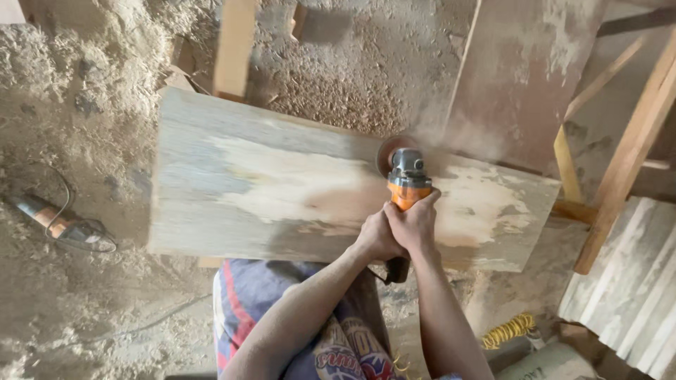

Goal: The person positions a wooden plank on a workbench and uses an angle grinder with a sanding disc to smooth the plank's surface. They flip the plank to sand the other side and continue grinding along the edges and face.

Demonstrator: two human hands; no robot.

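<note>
Both hands are wrapped tight around the body of an orange angle grinder [406,184] — the right hand [417,224] on top with its fingers curled over the orange housing, the left hand [375,238] pressed against it from the side, clasping the rear of the tool. The grinder points away from the person, its grey gear head forward and its round disc [389,151] meeting the far edge of a wide wooden board [267,183]. The tool's dark tail end sticks out below the hands, over the board's near edge. The board lies flat across the view, pale and bare in a broad patch through its middle and right part, greyer and weathered at the left end and along the edges. Below the board the person's patterned shorts [282,302] show, with both forearms reaching up from them. Sawdust [84,91] covers the ground all around. On the left, well apart from the board, a second power tool [60,225] lies in the dust with its cord looping behind it. To the right stand wooden slats [627,155] and a leaning reddish panel [521,77] — and near the bottom right, a coiled yellow cord [508,329].
</note>
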